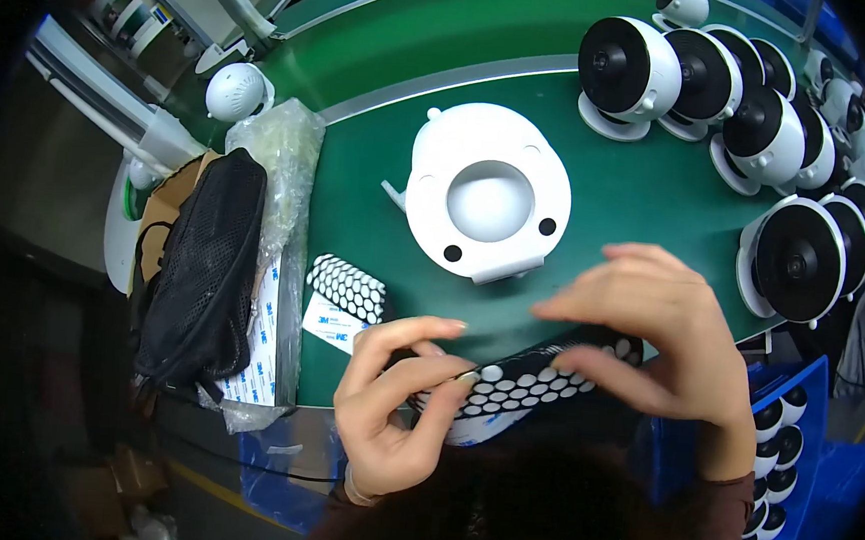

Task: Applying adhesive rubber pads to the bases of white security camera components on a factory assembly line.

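My left hand [393, 403] pinches the left end of a black strip covered with round white stickers [524, 389], thumb and fingertips together on its edge. Over the strip's right part is my right hand [664, 331], its fingers stretched out and the thumb apart from them. That thumb lies over the strip; whether it presses on it I cannot tell. Beyond both hands a rounded white housing [428, 184] rests on the green table, with a round hollow in it and two black round pads. A second dotted sticker sheet [346, 286] lies left of it, partly on white printed backing paper [333, 325].
Several white camera-like devices with black round fronts [632, 68] stand at the right. A black mesh bag [202, 264] and clear bubble wrap [284, 174] line the left edge. A blue crate [806, 457] holding small black-and-white round parts sits at lower right.
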